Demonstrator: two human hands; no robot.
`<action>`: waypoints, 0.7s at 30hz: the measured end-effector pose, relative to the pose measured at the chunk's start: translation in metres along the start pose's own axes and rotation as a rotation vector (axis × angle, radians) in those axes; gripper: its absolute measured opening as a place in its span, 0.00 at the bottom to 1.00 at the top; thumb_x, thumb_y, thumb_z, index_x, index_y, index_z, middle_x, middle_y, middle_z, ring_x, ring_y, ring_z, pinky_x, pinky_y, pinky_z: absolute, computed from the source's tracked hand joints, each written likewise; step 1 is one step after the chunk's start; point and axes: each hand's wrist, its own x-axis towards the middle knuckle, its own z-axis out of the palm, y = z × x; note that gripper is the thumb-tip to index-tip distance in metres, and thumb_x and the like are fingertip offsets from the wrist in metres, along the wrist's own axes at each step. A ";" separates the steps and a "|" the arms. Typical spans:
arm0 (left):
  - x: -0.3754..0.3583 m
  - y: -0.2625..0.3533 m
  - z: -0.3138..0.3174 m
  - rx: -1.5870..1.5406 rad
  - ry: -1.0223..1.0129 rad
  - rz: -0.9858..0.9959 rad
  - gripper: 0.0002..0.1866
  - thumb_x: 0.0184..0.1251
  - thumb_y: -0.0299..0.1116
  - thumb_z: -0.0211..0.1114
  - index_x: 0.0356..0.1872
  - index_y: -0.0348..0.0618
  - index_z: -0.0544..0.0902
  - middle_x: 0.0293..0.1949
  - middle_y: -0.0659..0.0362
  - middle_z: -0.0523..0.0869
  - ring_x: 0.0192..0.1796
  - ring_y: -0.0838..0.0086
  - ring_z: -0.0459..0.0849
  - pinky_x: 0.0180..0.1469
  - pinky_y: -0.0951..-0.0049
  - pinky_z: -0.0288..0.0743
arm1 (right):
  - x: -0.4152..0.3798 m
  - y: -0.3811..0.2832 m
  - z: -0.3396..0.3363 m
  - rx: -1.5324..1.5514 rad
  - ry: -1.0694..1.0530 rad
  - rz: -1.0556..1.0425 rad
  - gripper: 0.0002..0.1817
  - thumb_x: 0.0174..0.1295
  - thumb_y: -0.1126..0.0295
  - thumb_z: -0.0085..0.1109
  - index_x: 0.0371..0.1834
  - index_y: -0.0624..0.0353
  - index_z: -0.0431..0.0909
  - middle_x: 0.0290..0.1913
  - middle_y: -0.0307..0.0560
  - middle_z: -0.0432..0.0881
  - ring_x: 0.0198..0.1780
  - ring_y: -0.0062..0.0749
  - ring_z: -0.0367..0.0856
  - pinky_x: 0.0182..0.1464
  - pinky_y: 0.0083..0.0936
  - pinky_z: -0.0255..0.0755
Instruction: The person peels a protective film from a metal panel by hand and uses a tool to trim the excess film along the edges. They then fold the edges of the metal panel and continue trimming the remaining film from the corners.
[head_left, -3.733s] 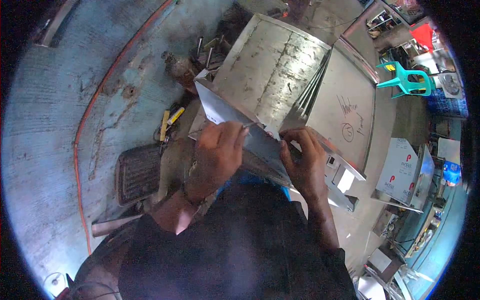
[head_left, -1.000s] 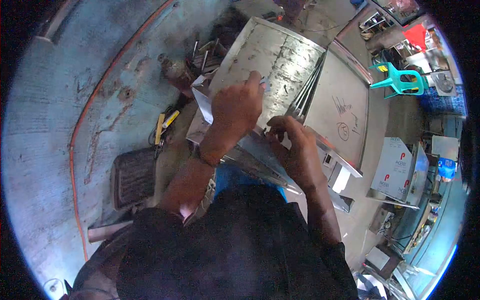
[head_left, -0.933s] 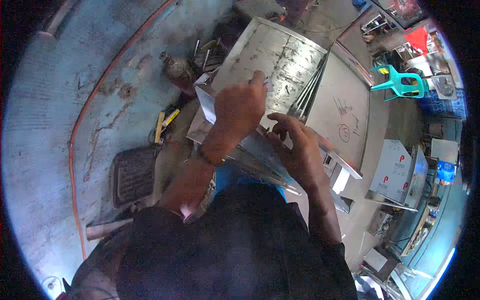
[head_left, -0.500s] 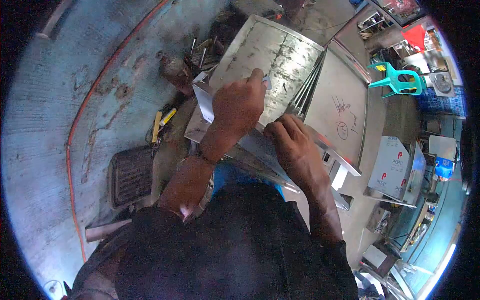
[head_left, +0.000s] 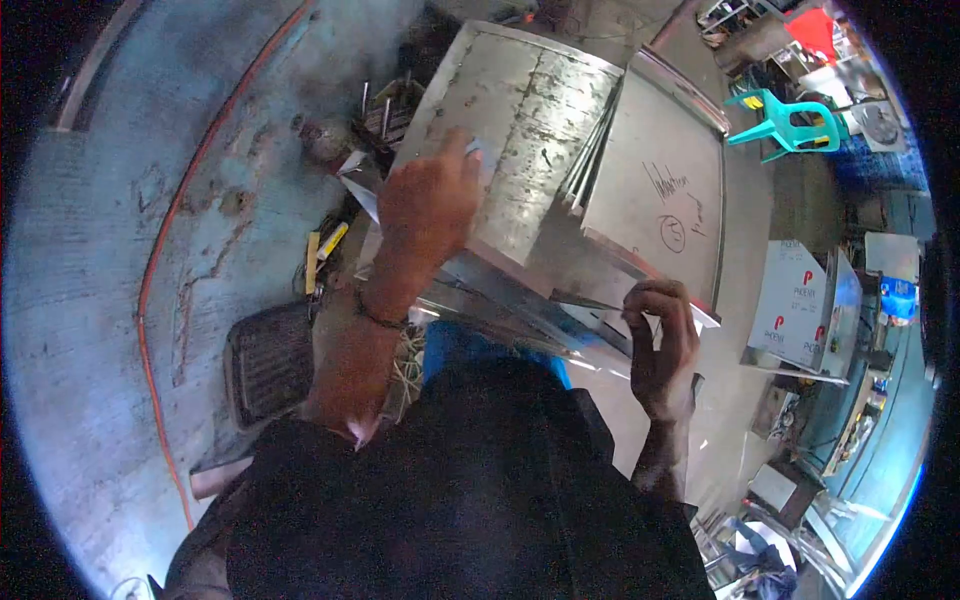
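My left hand [head_left: 430,205] is closed over a worn metal work surface [head_left: 525,130], with a small bluish-grey flat piece [head_left: 473,147] showing between thumb and fingers. What that piece is, I cannot make out. Lower right, my right hand [head_left: 662,335] is curled in a pinch at the end of a thin metal strip [head_left: 590,301], held away from the surface. A metal panel [head_left: 650,165] with handwriting on it lies to the right of the work surface. Several narrow metal strips [head_left: 592,160] are bunched along the gap between them.
A blue wall [head_left: 90,290] with a red hose [head_left: 143,300] runs along the left. Beside it are a dark ribbed case [head_left: 268,362] and a yellow marker-like object [head_left: 334,240]. A green plastic chair [head_left: 790,125] and film-covered sheets [head_left: 795,310] stand on the right.
My right hand has moved right and down, away from the strips, with a thin strip at its fingertips. My left hand has shifted left across the work surface, still holding the small piece.
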 end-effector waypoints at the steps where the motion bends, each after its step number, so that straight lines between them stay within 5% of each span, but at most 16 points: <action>1: 0.000 0.001 -0.001 0.021 -0.025 -0.031 0.13 0.75 0.43 0.54 0.49 0.46 0.77 0.31 0.42 0.86 0.37 0.43 0.87 0.40 0.43 0.78 | -0.005 0.005 -0.007 0.040 -0.012 -0.046 0.10 0.60 0.85 0.59 0.41 0.63 0.73 0.49 0.53 0.81 0.53 0.41 0.82 0.57 0.36 0.75; 4: -0.001 0.003 0.000 0.038 0.017 -0.023 0.14 0.76 0.44 0.52 0.49 0.47 0.78 0.33 0.41 0.87 0.38 0.42 0.86 0.41 0.43 0.78 | -0.016 0.017 -0.017 0.216 0.135 -0.094 0.05 0.66 0.81 0.56 0.40 0.62 0.69 0.55 0.57 0.81 0.57 0.46 0.82 0.58 0.37 0.77; 5: 0.000 0.003 0.000 0.038 0.010 -0.010 0.14 0.76 0.44 0.52 0.49 0.47 0.78 0.33 0.41 0.87 0.38 0.42 0.86 0.41 0.43 0.78 | -0.022 0.024 -0.016 0.404 0.199 -0.105 0.05 0.73 0.73 0.51 0.41 0.61 0.66 0.58 0.65 0.79 0.59 0.52 0.81 0.59 0.41 0.78; 10: 0.004 -0.002 0.005 0.071 0.016 -0.039 0.14 0.75 0.44 0.55 0.50 0.46 0.79 0.36 0.41 0.87 0.42 0.41 0.86 0.44 0.43 0.76 | -0.050 0.030 -0.035 0.721 0.420 0.001 0.11 0.77 0.64 0.47 0.47 0.62 0.64 0.51 0.66 0.80 0.50 0.52 0.84 0.60 0.52 0.77; 12: 0.003 -0.004 0.009 0.065 0.057 -0.009 0.15 0.75 0.44 0.55 0.51 0.46 0.79 0.36 0.41 0.87 0.43 0.41 0.85 0.45 0.44 0.76 | -0.059 0.038 -0.051 0.913 0.417 0.065 0.10 0.77 0.64 0.48 0.48 0.60 0.65 0.45 0.59 0.84 0.45 0.47 0.86 0.53 0.48 0.80; 13: 0.004 -0.004 0.009 0.053 0.107 0.010 0.16 0.74 0.44 0.56 0.53 0.46 0.80 0.37 0.41 0.87 0.44 0.41 0.85 0.46 0.45 0.76 | -0.058 0.032 -0.055 0.953 0.465 0.100 0.10 0.77 0.62 0.49 0.48 0.58 0.66 0.32 0.44 0.80 0.32 0.35 0.81 0.42 0.42 0.80; 14: 0.004 -0.004 0.009 0.055 0.100 0.021 0.16 0.74 0.44 0.56 0.53 0.46 0.80 0.37 0.41 0.87 0.44 0.41 0.85 0.46 0.45 0.76 | -0.059 0.032 -0.064 0.953 0.478 0.105 0.10 0.77 0.62 0.49 0.48 0.58 0.66 0.32 0.44 0.80 0.32 0.35 0.81 0.42 0.42 0.80; 16: 0.003 -0.003 0.009 0.083 0.106 -0.009 0.19 0.74 0.44 0.56 0.55 0.43 0.81 0.40 0.40 0.87 0.45 0.41 0.85 0.47 0.46 0.76 | -0.065 0.038 -0.078 1.031 0.522 0.090 0.09 0.77 0.63 0.49 0.47 0.57 0.67 0.24 0.35 0.67 0.24 0.25 0.68 0.34 0.38 0.76; 17: 0.003 -0.004 0.010 0.083 0.100 0.000 0.19 0.74 0.44 0.56 0.55 0.43 0.81 0.40 0.40 0.87 0.45 0.41 0.85 0.47 0.46 0.76 | -0.065 0.040 -0.077 0.992 0.577 0.063 0.08 0.78 0.64 0.48 0.46 0.57 0.68 0.24 0.33 0.57 0.22 0.20 0.55 0.24 0.25 0.69; 21: 0.004 -0.017 0.015 0.121 0.151 0.067 0.20 0.75 0.45 0.56 0.55 0.40 0.81 0.44 0.40 0.87 0.48 0.41 0.84 0.48 0.48 0.76 | -0.094 0.056 -0.117 1.009 0.704 0.075 0.10 0.73 0.64 0.56 0.43 0.56 0.67 0.28 0.34 0.61 0.26 0.17 0.60 0.17 0.13 0.56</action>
